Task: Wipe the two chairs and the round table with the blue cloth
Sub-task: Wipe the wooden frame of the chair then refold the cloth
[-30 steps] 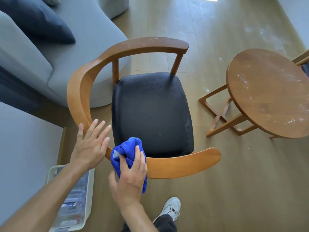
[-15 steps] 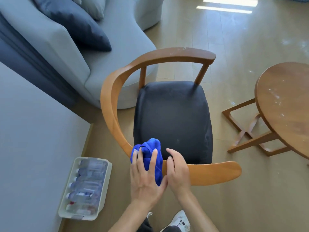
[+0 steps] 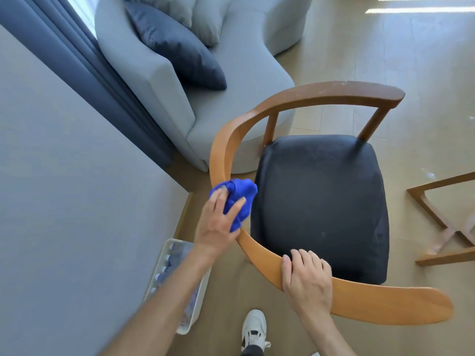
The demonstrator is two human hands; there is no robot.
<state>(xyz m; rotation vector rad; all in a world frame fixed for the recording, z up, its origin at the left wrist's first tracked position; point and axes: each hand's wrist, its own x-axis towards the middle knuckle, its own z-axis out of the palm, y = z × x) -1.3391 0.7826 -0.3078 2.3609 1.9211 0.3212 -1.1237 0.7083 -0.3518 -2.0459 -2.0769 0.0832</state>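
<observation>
A wooden armchair has a curved back rail (image 3: pixel 308 98) and a dark seat cushion (image 3: pixel 321 201). I see it from above, standing behind its back. My left hand (image 3: pixel 216 227) grips the bunched blue cloth (image 3: pixel 239 194) and presses it on the left bend of the rail. My right hand (image 3: pixel 308 281) holds the near part of the rail, fingers curled over its inner edge. White dust specks lie on the far armrest. Only the wooden legs of the round table (image 3: pixel 442 227) show at the right edge. The tabletop and the second chair are out of view.
A grey sofa (image 3: pixel 231 73) with a dark cushion (image 3: pixel 177 52) stands just behind the chair's left side. A grey wall (image 3: pixel 64 201) and blue curtain (image 3: pixel 64 47) fill the left. A white tray of bottles (image 3: pixel 180 291) sits on the floor by my left arm. My shoe (image 3: pixel 254 327) is below.
The cloth passed from my right hand to my left. My left hand slid it leftward along the rail. My right hand now holds the near rail. The view swung left.
</observation>
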